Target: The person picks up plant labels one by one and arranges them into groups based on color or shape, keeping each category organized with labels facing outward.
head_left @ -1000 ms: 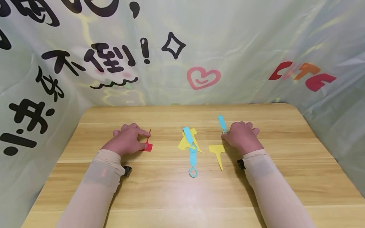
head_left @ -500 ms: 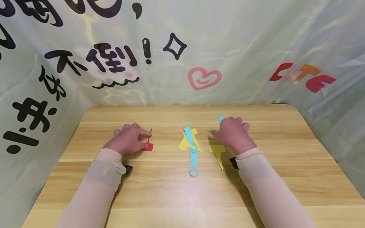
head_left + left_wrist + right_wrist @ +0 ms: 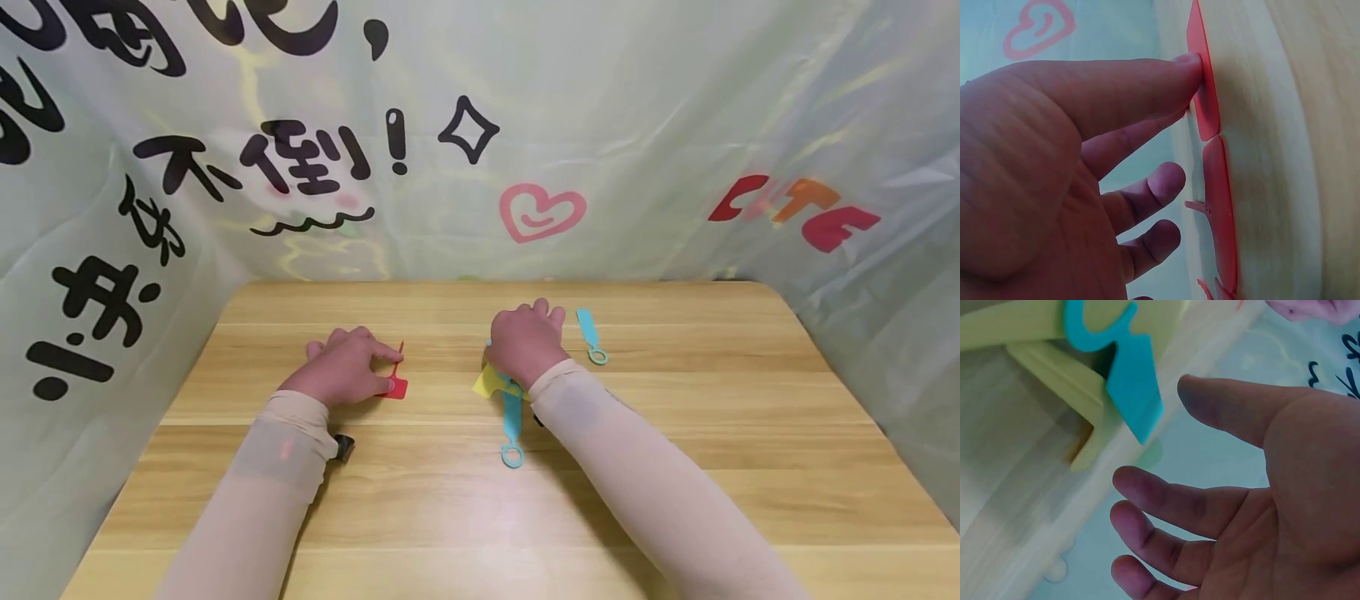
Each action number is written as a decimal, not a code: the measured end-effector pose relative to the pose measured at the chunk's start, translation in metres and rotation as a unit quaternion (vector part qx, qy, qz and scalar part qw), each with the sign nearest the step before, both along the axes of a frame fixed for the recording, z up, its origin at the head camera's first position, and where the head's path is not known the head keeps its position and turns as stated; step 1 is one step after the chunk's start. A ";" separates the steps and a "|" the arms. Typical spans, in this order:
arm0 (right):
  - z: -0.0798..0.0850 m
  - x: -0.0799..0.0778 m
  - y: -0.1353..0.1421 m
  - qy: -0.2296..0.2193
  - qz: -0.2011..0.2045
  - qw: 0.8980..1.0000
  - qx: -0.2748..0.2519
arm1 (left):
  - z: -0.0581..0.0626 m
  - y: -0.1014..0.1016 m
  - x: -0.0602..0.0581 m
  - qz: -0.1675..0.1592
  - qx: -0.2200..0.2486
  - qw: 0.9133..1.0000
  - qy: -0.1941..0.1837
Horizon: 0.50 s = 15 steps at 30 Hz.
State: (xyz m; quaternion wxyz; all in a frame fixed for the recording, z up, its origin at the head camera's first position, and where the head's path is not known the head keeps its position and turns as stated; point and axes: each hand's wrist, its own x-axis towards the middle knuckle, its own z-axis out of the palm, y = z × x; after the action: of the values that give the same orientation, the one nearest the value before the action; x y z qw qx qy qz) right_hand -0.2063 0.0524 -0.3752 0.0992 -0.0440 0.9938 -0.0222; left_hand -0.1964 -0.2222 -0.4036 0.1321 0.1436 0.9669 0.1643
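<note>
My left hand [image 3: 341, 367] rests at the left of the table with its thumb tip on a flat red plant tag [image 3: 395, 388]. Its index finger touches the tag's thin stem. More red tags [image 3: 1219, 212] lie beneath this hand in the left wrist view. At the table's middle, my right hand [image 3: 528, 342] hovers over a small pile, thumb and fingers apart with nothing between them. In that pile a blue ring-ended tag [image 3: 1138, 387] lies across yellow T-shaped tags [image 3: 1054, 378]. Another blue ring tag [image 3: 512, 417] extends toward me. My right hand partly hides the pile.
A lone blue ring tag [image 3: 587, 329] lies behind the right forearm on the wooden table [image 3: 420, 517]. A pale printed cloth [image 3: 637, 125] hangs along the table's back and sides. The right sleeve [image 3: 630, 450] crosses the right half.
My right hand has moved left from the far blue tag to above the pile, leaving that tag uncovered. Its sleeve now hides where the single yellow tag lay. My left hand keeps its place.
</note>
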 end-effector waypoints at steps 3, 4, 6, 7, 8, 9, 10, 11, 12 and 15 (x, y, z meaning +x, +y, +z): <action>-0.004 -0.004 -0.002 -0.008 0.001 1.000 0.004 | -0.001 0.001 -0.001 0.001 0.000 1.000 -0.002; -0.006 -0.005 -0.003 -0.010 0.001 1.000 0.006 | -0.001 0.001 -0.001 0.000 0.001 1.000 -0.002; -0.008 -0.007 -0.003 -0.014 0.000 1.000 0.006 | 0.000 0.001 -0.001 -0.001 0.002 1.000 -0.001; -0.009 -0.007 -0.003 -0.015 0.001 1.000 0.007 | 0.000 0.001 -0.001 0.000 0.003 1.000 -0.002; -0.010 -0.008 -0.004 -0.014 0.003 1.000 0.008 | 0.000 0.001 -0.001 0.000 0.003 1.000 -0.001; -0.010 -0.008 -0.004 -0.015 0.005 1.000 0.010 | 0.000 0.001 -0.001 0.000 0.004 1.000 -0.002; -0.011 -0.009 -0.005 -0.015 0.007 1.000 0.011 | 0.000 0.001 -0.001 0.000 0.005 1.000 -0.002; -0.011 -0.009 -0.005 -0.015 0.010 1.000 0.012 | 0.001 0.000 -0.001 0.001 0.006 1.000 -0.003; -0.011 -0.009 -0.006 -0.015 0.011 1.000 0.013 | 0.001 0.000 -0.001 0.002 0.005 1.000 -0.003; -0.011 -0.009 -0.007 -0.018 0.013 1.000 0.018 | 0.001 0.000 -0.001 0.001 0.009 1.000 -0.005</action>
State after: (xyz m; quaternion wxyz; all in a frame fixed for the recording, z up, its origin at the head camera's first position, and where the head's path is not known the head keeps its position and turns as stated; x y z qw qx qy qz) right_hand -0.2156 0.0454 -0.3857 0.1184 -0.0544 0.9915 -0.0043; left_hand -0.1972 -0.2226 -0.4022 0.1358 0.1428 0.9649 0.1735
